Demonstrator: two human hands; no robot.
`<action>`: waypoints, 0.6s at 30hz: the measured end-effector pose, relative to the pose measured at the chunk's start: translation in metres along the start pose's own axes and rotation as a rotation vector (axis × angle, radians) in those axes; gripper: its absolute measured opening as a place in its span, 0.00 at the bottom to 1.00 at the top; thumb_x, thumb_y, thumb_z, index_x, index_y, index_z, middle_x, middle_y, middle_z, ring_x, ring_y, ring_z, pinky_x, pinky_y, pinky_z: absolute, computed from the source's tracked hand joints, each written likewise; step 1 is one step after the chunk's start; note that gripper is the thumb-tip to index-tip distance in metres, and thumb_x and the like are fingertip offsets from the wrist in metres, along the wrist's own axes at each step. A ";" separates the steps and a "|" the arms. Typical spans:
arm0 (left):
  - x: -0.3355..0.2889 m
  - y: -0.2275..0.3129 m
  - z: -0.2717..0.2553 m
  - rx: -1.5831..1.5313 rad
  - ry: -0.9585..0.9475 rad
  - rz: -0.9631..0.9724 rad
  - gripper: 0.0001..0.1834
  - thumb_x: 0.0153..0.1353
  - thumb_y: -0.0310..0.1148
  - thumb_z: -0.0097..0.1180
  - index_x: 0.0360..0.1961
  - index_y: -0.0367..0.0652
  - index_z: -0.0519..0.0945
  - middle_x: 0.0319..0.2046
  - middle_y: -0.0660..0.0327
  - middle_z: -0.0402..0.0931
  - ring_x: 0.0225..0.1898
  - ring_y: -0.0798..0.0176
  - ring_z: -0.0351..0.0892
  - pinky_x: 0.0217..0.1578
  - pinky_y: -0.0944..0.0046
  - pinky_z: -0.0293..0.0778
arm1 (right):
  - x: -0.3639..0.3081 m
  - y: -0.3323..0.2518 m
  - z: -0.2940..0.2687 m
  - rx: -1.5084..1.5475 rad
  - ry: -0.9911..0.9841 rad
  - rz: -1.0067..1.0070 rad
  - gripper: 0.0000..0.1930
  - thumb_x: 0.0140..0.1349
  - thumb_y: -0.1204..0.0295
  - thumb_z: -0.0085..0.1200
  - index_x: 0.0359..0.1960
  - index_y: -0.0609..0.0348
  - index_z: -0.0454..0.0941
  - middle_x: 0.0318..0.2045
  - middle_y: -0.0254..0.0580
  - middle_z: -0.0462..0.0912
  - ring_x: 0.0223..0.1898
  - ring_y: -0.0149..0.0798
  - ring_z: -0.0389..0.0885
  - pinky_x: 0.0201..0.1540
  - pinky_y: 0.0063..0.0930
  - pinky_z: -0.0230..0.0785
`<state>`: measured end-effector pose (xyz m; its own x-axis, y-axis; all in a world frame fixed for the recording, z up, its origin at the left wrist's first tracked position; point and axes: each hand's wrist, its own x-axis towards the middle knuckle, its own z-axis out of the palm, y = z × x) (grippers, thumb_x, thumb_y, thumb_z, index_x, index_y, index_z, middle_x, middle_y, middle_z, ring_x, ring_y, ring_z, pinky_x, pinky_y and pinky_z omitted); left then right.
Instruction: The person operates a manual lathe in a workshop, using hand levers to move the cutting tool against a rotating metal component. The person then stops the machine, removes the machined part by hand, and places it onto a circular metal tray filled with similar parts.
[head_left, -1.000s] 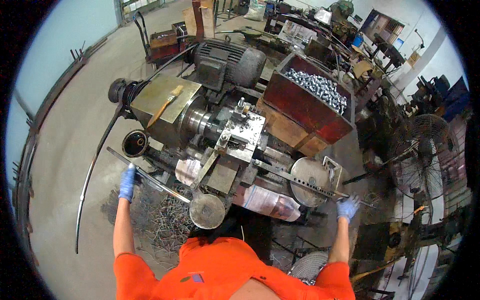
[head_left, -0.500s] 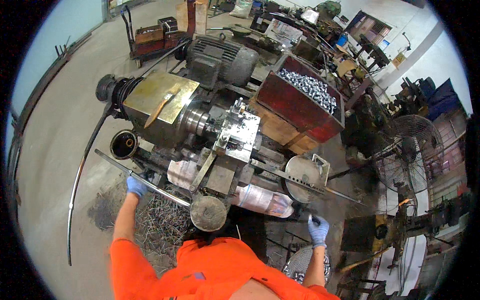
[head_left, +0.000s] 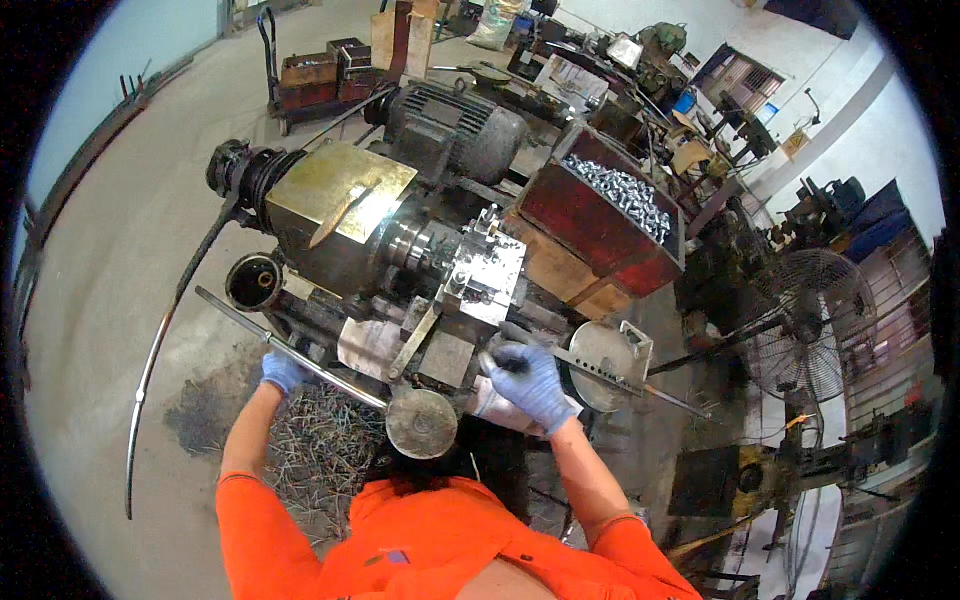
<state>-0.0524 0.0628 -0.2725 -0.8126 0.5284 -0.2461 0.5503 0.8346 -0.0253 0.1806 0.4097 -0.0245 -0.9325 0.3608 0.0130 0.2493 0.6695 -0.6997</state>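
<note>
My left hand (head_left: 286,373), in a blue-and-white glove, is at the underside of a long metal bar (head_left: 330,378) on the lathe's near left side. Its fingers are hidden behind the bar and dark parts, so its grip does not show. My right hand (head_left: 532,384), gloved alike with dark stains, reaches over the front of the tool carriage (head_left: 484,280). Its fingers are curled close to the inner end of a flat bar with holes (head_left: 600,372); what they hold is too small to make out. The shiny chuck (head_left: 408,246) lies left of the carriage.
A red bin (head_left: 600,225) heaped with small metal parts stands beyond the lathe. A wooden-handled tool (head_left: 340,216) lies on the brass-coloured headstock cover (head_left: 300,185). Metal shavings (head_left: 320,440) cover the floor near my left arm. A caged fan (head_left: 810,325) stands at right.
My right hand has moved up and left, from beside a basket of metal parts to the front of the carriage. My left hand stays by the long bar. The view has shifted slightly.
</note>
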 end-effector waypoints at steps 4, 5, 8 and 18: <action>0.011 -0.019 0.020 0.027 0.010 0.023 0.15 0.49 0.46 0.52 0.30 0.50 0.82 0.31 0.56 0.80 0.35 0.51 0.80 0.34 0.55 0.74 | 0.026 0.016 0.026 -0.047 0.095 -0.183 0.11 0.51 0.63 0.59 0.22 0.59 0.80 0.27 0.45 0.82 0.44 0.46 0.77 0.47 0.34 0.68; 0.013 -0.016 0.019 0.026 0.016 0.016 0.15 0.49 0.46 0.52 0.30 0.50 0.82 0.30 0.55 0.80 0.34 0.51 0.80 0.33 0.55 0.74 | 0.030 0.013 0.029 -0.028 0.087 -0.159 0.11 0.51 0.63 0.60 0.21 0.59 0.80 0.27 0.46 0.82 0.45 0.47 0.76 0.48 0.34 0.67; 0.004 -0.001 0.010 -0.096 0.014 -0.125 0.16 0.50 0.49 0.53 0.30 0.49 0.82 0.30 0.54 0.80 0.35 0.50 0.80 0.35 0.53 0.74 | 0.050 0.009 0.058 0.108 0.068 -0.030 0.13 0.51 0.61 0.59 0.22 0.59 0.80 0.29 0.50 0.82 0.45 0.50 0.76 0.46 0.34 0.69; -0.053 -0.001 0.000 -0.531 -0.044 -0.393 0.26 0.56 0.56 0.47 0.43 0.45 0.76 0.39 0.47 0.77 0.43 0.46 0.76 0.43 0.52 0.70 | 0.026 0.026 0.048 0.056 0.324 -0.163 0.11 0.54 0.67 0.59 0.27 0.65 0.80 0.25 0.41 0.82 0.23 0.27 0.75 0.29 0.22 0.68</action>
<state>-0.0096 0.0340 -0.2589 -0.9187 0.1716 -0.3556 0.0360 0.9332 0.3574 0.1498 0.4051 -0.0766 -0.8252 0.4456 0.3471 0.0811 0.7016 -0.7079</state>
